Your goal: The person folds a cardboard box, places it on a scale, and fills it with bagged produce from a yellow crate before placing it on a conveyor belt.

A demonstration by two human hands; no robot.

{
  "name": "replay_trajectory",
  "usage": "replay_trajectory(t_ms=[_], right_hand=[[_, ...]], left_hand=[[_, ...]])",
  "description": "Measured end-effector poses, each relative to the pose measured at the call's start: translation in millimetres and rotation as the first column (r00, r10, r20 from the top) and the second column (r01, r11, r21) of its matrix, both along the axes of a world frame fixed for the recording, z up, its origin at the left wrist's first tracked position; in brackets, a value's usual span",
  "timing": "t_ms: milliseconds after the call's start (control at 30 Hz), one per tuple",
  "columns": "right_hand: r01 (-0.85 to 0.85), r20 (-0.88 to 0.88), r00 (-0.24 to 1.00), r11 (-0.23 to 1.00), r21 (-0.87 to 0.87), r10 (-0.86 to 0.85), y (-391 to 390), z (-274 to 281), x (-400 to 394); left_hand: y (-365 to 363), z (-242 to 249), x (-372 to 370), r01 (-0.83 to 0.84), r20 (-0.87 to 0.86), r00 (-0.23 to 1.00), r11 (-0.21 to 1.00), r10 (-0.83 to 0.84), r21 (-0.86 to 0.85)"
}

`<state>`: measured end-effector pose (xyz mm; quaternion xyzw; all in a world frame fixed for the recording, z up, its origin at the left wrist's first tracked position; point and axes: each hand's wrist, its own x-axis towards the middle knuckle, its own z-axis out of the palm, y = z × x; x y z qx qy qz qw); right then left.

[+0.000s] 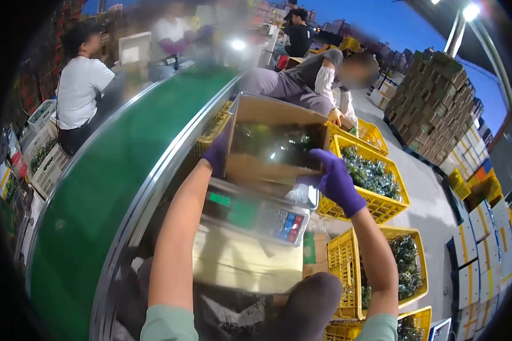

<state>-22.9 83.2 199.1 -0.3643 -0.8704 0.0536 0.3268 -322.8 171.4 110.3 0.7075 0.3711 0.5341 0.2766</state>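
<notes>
An open-topped cardboard box (276, 115), with greens in shiny clear plastic (279, 142) inside, stands over a digital scale (250, 213) with a lit green display. My left hand (217, 150), in a purple glove, grips the box's left side, its fingers partly hidden behind the wall. On the right, my right hand (337, 181), gloved the same way, holds the box's near right corner with its fingertips at the rim. The scale rests on a pale yellow block (247, 258) in front of my knees.
A green conveyor belt (114, 165) runs along my left. Yellow crates (375, 199) of bagged greens line my right. A person (301, 85) bends over crates ahead; another person (84, 79) is across the belt. Stacked cartons (432, 108) stand at the far right.
</notes>
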Motion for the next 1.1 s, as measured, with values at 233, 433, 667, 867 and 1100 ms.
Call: replay_trajectory(t_ms=[233, 433, 667, 867, 1100], right_hand=[[-0.075, -0.093, 0.992, 0.989, 0.126, 0.087, -7, -5, 16], [-0.022, 0.104, 0.994, 0.998, 0.057, 0.016, -158, 73, -1], [-0.156, 0.161, 0.968, 0.964, -0.217, 0.193, -248, -65, -3], [0.07, 0.44, 0.89, 0.916, -0.394, 0.121, -249, -39, -19], [-0.013, 0.61, 0.738, 0.91, -0.414, 0.288, -200, 44, -45]], left_hand=[[-18, 8, 14, -0.061, -0.006, 0.998, 0.996, 0.061, 0.059], [-137, -10, -4, 0.058, 0.036, 0.998, 0.994, -0.055, -0.09], [-263, -100, -61, -0.112, -0.277, 0.959, 0.825, -0.056, -0.554], [-292, 43, -41, -0.167, -0.003, 0.986, 0.98, 0.168, -0.106], [-291, 72, 31, 0.273, -0.857, 0.401, 0.935, -0.323, -0.225]])
